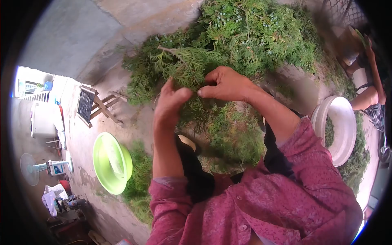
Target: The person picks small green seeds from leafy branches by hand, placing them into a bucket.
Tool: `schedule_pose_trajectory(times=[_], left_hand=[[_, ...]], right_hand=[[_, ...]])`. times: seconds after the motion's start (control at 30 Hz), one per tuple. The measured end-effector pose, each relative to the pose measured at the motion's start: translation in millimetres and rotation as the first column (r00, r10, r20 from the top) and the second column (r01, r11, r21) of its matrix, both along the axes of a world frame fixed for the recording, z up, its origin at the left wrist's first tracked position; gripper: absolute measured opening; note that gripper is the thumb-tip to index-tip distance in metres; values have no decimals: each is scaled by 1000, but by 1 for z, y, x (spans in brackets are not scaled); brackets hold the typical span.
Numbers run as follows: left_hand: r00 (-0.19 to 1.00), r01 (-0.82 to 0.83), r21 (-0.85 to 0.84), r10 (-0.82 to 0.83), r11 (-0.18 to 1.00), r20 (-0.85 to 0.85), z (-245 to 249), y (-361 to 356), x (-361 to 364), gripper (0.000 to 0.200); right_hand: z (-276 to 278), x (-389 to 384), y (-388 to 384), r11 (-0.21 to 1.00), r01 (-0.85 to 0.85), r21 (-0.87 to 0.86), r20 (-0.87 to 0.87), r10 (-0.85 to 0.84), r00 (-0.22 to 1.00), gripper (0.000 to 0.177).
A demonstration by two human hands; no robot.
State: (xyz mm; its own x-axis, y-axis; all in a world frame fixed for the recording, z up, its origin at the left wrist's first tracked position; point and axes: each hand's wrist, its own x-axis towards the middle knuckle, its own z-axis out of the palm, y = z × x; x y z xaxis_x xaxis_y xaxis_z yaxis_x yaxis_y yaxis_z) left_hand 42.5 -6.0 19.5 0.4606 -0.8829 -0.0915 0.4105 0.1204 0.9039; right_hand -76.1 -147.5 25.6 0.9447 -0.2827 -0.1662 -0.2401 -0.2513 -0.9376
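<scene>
In the head view, my left hand (170, 102) is closed, thumb towards the fingers, at the lower edge of a leafy cypress sprig (185, 61). My right hand (226, 83) faces it, its fingers curled in and its thumb close to my left thumb. Its fingertips are in the sprig's foliage. A bare brown stem end sticks out at the sprig's upper left. Beyond both hands spreads a large heap of cypress branches (261, 34), dotted with pale bluish cones. Loose green clippings (232, 134) cover the floor between my legs.
To the left stands a lime green basin (98, 163) with a ribbed insert, beside more clippings (139, 183). A wooden folding stool (104, 107) and a fan (34, 168) are farther left. At right are a white tub (347, 130) and another person's arm (370, 61).
</scene>
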Motion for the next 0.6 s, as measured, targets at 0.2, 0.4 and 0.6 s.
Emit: schedule_pose_trajectory(times=[0.2, 0.4, 0.6], left_hand=[[971, -158, 248, 104, 956, 217, -6, -15, -22, 33], [951, -304, 233, 278, 924, 135, 10, -9, -17, 27], [906, -408, 259, 423, 876, -6, -1, -6, 1, 28]], right_hand=[[-5, 5, 2, 946, -32, -324, -31, 23, 999, 37], [-8, 3, -11, 984, 129, 125, 289, -161, 944, 21], [-6, -5, -1, 998, -12, 57, 252, -3, 968, 27]])
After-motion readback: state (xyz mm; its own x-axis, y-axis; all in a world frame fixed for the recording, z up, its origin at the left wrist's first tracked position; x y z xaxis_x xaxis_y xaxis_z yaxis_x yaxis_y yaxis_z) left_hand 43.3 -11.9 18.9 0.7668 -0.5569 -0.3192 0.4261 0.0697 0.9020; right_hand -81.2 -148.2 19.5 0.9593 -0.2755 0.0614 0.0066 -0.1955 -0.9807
